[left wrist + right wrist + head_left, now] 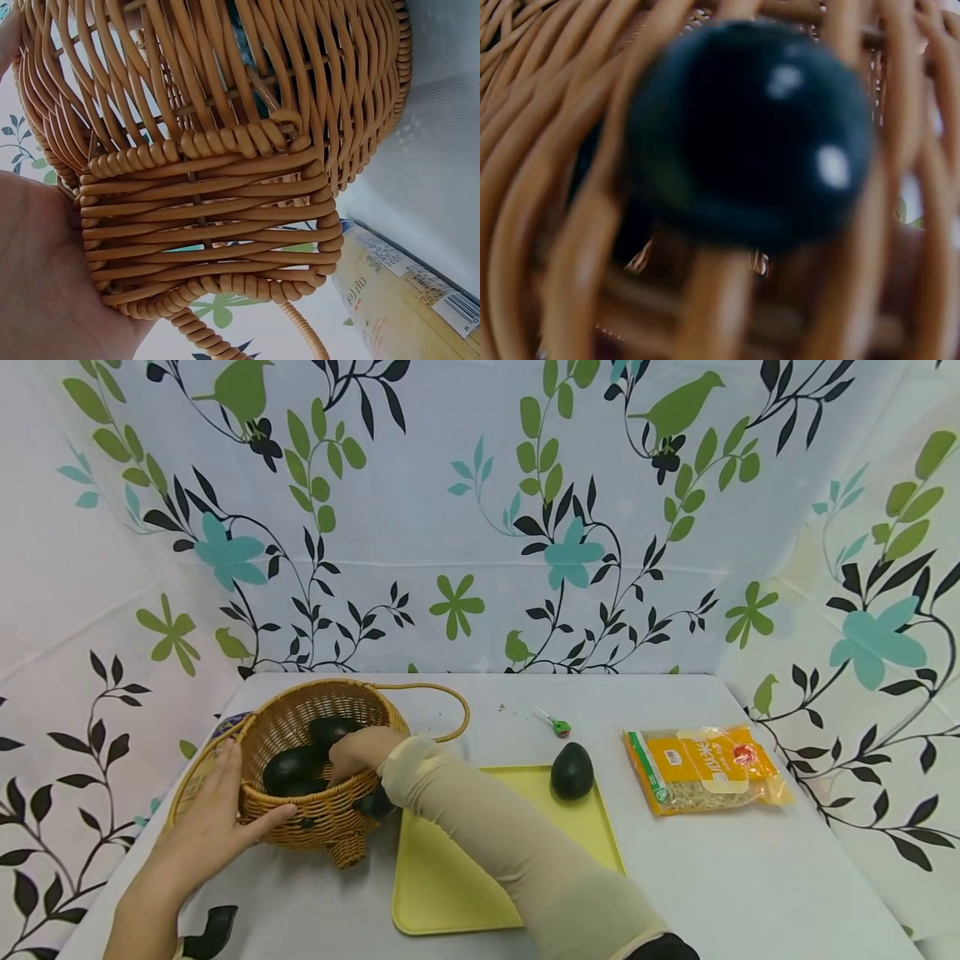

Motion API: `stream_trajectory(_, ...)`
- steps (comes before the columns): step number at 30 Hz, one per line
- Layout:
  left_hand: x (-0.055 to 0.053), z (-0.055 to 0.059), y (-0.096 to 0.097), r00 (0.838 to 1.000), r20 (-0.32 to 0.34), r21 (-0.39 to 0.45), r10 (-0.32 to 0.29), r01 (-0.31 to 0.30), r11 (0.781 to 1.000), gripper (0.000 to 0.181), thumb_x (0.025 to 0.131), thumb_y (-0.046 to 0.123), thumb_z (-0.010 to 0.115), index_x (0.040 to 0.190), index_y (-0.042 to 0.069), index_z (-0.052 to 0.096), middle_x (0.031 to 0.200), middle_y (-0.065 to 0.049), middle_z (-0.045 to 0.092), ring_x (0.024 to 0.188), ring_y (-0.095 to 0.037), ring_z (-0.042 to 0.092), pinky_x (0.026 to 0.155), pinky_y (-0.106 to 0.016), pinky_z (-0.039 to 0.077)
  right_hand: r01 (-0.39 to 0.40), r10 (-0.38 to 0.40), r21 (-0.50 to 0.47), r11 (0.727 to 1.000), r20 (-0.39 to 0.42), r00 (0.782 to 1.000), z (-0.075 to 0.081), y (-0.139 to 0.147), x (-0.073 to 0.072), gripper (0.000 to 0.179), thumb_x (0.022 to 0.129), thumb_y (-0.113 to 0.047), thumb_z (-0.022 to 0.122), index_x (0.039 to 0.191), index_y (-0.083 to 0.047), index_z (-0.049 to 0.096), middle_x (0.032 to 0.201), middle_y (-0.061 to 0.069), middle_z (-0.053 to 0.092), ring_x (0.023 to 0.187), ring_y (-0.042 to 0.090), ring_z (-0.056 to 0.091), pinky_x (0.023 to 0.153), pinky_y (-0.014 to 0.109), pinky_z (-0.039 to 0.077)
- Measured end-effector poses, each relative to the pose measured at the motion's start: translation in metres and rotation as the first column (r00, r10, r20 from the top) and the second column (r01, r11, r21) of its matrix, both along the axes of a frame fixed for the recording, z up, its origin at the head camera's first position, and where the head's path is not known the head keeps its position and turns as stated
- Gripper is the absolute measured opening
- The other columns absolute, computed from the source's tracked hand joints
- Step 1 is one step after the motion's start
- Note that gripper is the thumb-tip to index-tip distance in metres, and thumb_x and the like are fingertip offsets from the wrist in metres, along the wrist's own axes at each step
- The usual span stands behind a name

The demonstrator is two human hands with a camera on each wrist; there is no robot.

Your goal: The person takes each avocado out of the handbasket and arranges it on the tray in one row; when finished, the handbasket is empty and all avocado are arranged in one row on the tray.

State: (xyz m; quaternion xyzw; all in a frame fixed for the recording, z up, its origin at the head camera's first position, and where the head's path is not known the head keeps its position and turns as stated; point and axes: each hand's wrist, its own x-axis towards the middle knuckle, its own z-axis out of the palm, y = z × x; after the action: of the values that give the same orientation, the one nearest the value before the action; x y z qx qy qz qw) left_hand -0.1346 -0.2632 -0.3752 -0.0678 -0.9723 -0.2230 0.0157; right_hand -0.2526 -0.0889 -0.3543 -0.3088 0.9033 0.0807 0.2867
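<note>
A brown wicker basket (300, 818) stands at the left of the table with dark green avocados (292, 770) inside. My left hand (206, 818) rests against its near left side, fingers straight, thumb spread toward the front. In the left wrist view the palm (45, 262) lies beside a woven flap (202, 225) of the basket. My right hand (363, 750) reaches over the rim among the avocados; its fingertips are hidden, and I cannot tell whether they grip one. A shiny dark ball (750, 135) on the wickerwork fills the right wrist view.
A yellow tray (442, 893) lies under my right forearm, with one avocado (572, 771) at its far right corner. Beyond it is a small green-wrapped lollipop (559, 727). An orange food bag (701, 768) lies at right. A yellow printed package (390, 292) is beside the basket.
</note>
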Motion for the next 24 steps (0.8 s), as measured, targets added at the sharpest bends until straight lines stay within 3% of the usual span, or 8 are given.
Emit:
stream_trajectory(6, 0.001, 0.000, 0.000, 1.000, 0.001, -0.005, 0.007, -0.007, 1.000, 0.111, 0.085, 0.060, 0.056, 0.148, 0.007, -0.020, 0.156, -0.018, -0.021, 0.141, -0.052, -0.001, 0.098, -0.076, 0.019, -0.038, 0.031, 0.064, 0.997, 0.108, 0.994, -0.017, -0.014, -0.017, 0.039, 0.094, -0.048, 0.049, 0.127, -0.027, 0.056, 0.128, -0.012, 0.057, 0.102, 0.007, 0.056, 0.090, 0.023, 0.044)
stream_trajectory(7, 0.001, 0.000, 0.000, 1.000, 0.002, -0.004, 0.008, -0.008, 1.000, 0.111, 0.086, 0.060, 0.056, 0.148, 0.007, -0.020, 0.155, -0.018, -0.021, 0.141, -0.052, -0.001, 0.098, -0.076, 0.019, -0.056, 0.047, 0.069, 0.996, 0.124, 0.991, -0.028, -0.018, -0.026, 0.038, 0.094, -0.047, 0.050, 0.127, -0.028, 0.055, 0.129, -0.013, 0.055, 0.100, 0.006, 0.055, 0.088, 0.023, 0.043)
stream_trajectory(10, 0.001, 0.000, 0.000, 1.000, 0.003, 0.002, 0.007, -0.007, 1.000, 0.111, 0.086, 0.060, 0.056, 0.148, 0.008, -0.020, 0.156, -0.017, -0.021, 0.141, -0.051, -0.002, 0.099, -0.076, 0.018, -0.114, 0.091, 0.131, 0.985, 0.168, 0.982, -0.034, -0.023, -0.033, 0.032, 0.096, -0.041, 0.049, 0.124, -0.028, 0.055, 0.129, -0.012, 0.053, 0.099, 0.008, 0.051, 0.084, 0.023, 0.041)
stream_trajectory(13, 0.001, 0.000, 0.000, 1.000, 0.003, 0.000, 0.005, -0.005, 1.000, 0.111, 0.085, 0.060, 0.056, 0.148, 0.008, -0.020, 0.156, -0.016, -0.022, 0.142, -0.051, -0.003, 0.099, -0.076, 0.017, -0.168, 0.133, 0.185, 0.968, 0.189, 0.973, -0.031, -0.024, -0.030, 0.024, 0.097, -0.036, 0.046, 0.115, -0.025, 0.058, 0.114, -0.010, 0.055, 0.088, 0.008, 0.048, 0.072, 0.022, 0.039)
stream_trajectory(14, 0.001, 0.000, 0.000, 1.000, 0.002, -0.001, 0.005, -0.005, 1.000, 0.111, 0.085, 0.060, 0.056, 0.148, 0.008, -0.020, 0.156, -0.016, -0.021, 0.142, -0.050, -0.003, 0.099, -0.076, 0.018, -0.162, 0.124, 0.199, 0.966, 0.193, 0.973, -0.021, -0.020, -0.022, 0.023, 0.098, -0.035, 0.045, 0.112, -0.023, 0.059, 0.107, -0.008, 0.055, 0.086, 0.009, 0.048, 0.070, 0.022, 0.040)
stream_trajectory(17, 0.001, 0.001, 0.001, 1.000, 0.007, -0.008, 0.007, -0.007, 1.000, 0.111, 0.085, 0.060, 0.056, 0.148, 0.008, -0.020, 0.156, -0.017, -0.021, 0.141, -0.051, -0.002, 0.098, -0.076, 0.019, -0.134, 0.098, 0.199, 0.971, 0.181, 0.979, -0.014, -0.017, -0.014, 0.019, 0.098, -0.033, 0.045, 0.103, -0.022, 0.059, 0.090, -0.006, 0.050, 0.073, 0.008, 0.044, 0.060, 0.020, 0.037)
stream_trajectory(19, 0.001, 0.001, 0.001, 1.000, 0.010, -0.010, 0.009, -0.008, 1.000, 0.112, 0.085, 0.061, 0.056, 0.148, 0.008, -0.020, 0.156, -0.017, -0.020, 0.141, -0.051, -0.001, 0.097, -0.076, 0.020, -0.132, 0.094, 0.201, 0.971, 0.188, 0.978, -0.010, -0.017, -0.012, 0.019, 0.098, -0.031, 0.045, 0.106, -0.022, 0.059, 0.093, -0.006, 0.051, 0.074, 0.008, 0.044, 0.060, 0.019, 0.037)
stream_trajectory(24, 0.000, 0.001, 0.002, 1.000, 0.021, -0.011, 0.010, -0.010, 1.000, 0.112, 0.084, 0.062, 0.055, 0.147, 0.008, -0.021, 0.156, -0.015, -0.023, 0.142, -0.050, -0.003, 0.097, -0.076, 0.019, -0.213, 0.171, 0.233, 0.949, 0.188, 0.967, -0.004, -0.018, -0.009, 0.030, 0.098, -0.031, 0.045, 0.125, -0.023, 0.056, 0.113, -0.007, 0.054, 0.087, 0.007, 0.046, 0.066, 0.018, 0.039)
